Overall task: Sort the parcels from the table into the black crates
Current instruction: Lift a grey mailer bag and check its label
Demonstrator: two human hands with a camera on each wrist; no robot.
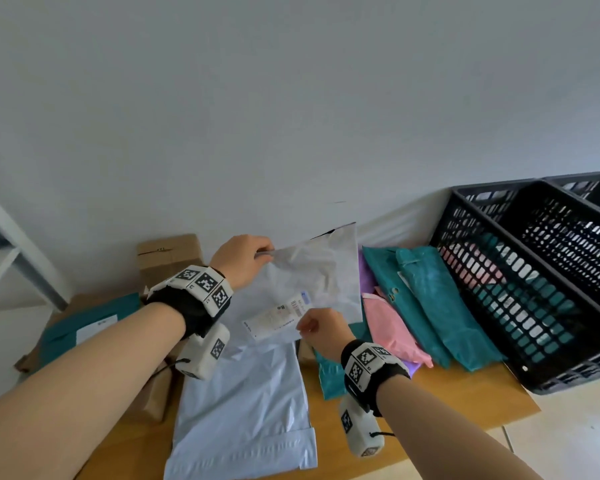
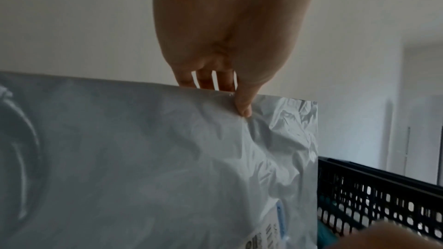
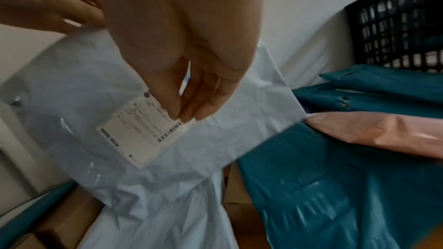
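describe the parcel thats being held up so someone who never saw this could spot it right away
Start at the black crates on the right, then look left past the teal and pink bags on the wooden table. The white bag is lifted above the pile, left hand pinching its top edge, right hand at its printed label. It alone is off the table.

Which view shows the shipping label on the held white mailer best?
Right wrist: the shipping label faces the camera, large, fingers hiding one corner. Head shows it small and blurred; left wrist catches only a corner at the frame's bottom.

Shipping label (image 1: 277,318) print illegibly small
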